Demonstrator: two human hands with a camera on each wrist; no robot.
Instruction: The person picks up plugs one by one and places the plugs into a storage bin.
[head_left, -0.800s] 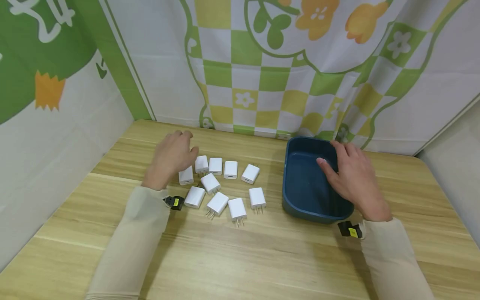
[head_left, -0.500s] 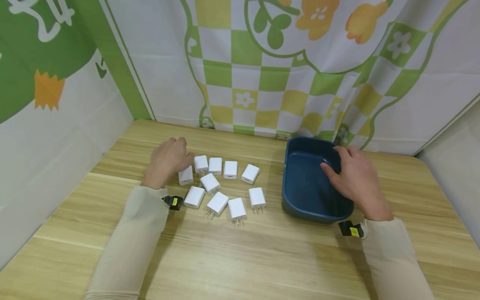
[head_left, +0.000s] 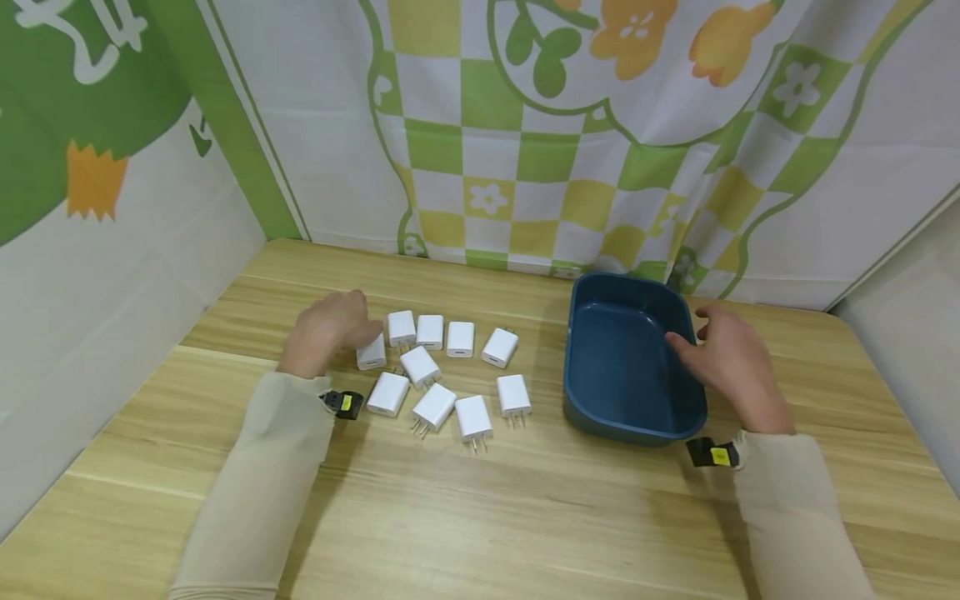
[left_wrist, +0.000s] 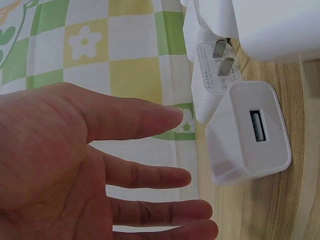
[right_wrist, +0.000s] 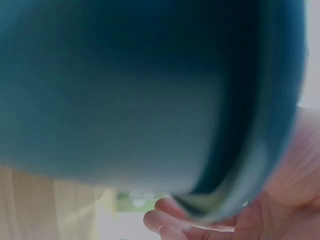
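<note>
Several white USB charger plugs (head_left: pixel 419 367) lie scattered on the wooden table left of centre, some showing metal prongs. My left hand (head_left: pixel 327 332) is beside the leftmost charger plug (head_left: pixel 371 353), overlapping its edge in the head view. In the left wrist view, its straight fingers (left_wrist: pixel 160 212) point toward a charger plug (left_wrist: pixel 247 135) with its USB port showing, and a gap lies between thumb and plug. A dark blue bin (head_left: pixel 626 367) stands to the right. My right hand (head_left: pixel 731 358) is at its right wall, thumb by the rim, other fingers outside. The blurred bin (right_wrist: pixel 125 110) hides part of that hand.
A patterned curtain (head_left: pixel 517 167) hangs right behind the table's back edge. A white and green sheet (head_left: pixel 142 308) borders the left side. Bare wood of the table (head_left: pixel 480 525) shows in front of the plugs and bin.
My left hand has come down and nearer along the leftmost plug. The right hand has shifted right, its thumb moving from over the bin's inside to the rim. Plugs and bin have stayed put.
</note>
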